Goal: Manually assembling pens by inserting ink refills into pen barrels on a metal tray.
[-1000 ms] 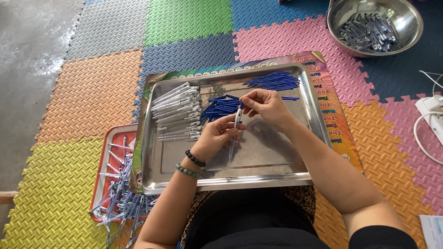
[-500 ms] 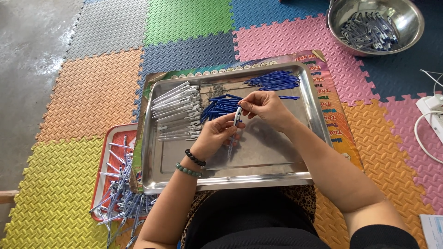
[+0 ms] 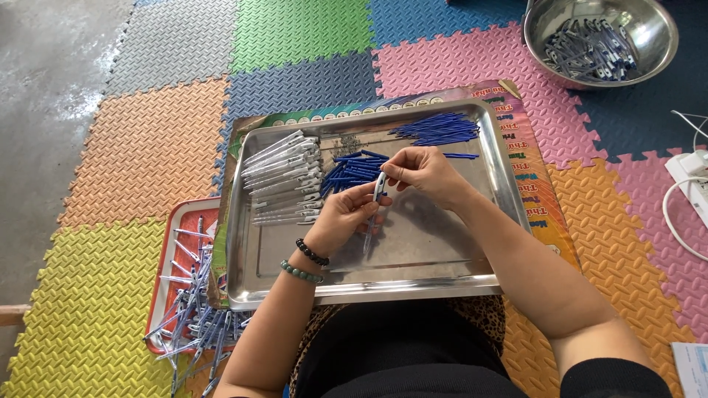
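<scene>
My left hand (image 3: 346, 217) and my right hand (image 3: 424, 173) meet over a steel tray (image 3: 442, 258) on my lap. Together they hold one white pen barrel (image 3: 375, 203), upright and a little tilted; the left hand grips its lower part, the right hand's fingers pinch its top end. On the tray's left lies a row of white pen barrels (image 3: 284, 180). Two heaps of thin blue refills lie behind the hands, one in the middle (image 3: 350, 171) and one at the far right (image 3: 439, 129). Two bead bracelets circle my left wrist.
A red tray (image 3: 173, 243) at the left holds several finished pens. A steel bowl (image 3: 649, 22) with more pen parts stands at the far right. Coloured foam mats cover the floor, bare concrete lies far left, and a white power strip (image 3: 689, 173) with cable lies right.
Both hands have stayed over the tray with the pen barrel between them; the fingers shifted only slightly at its top end.
</scene>
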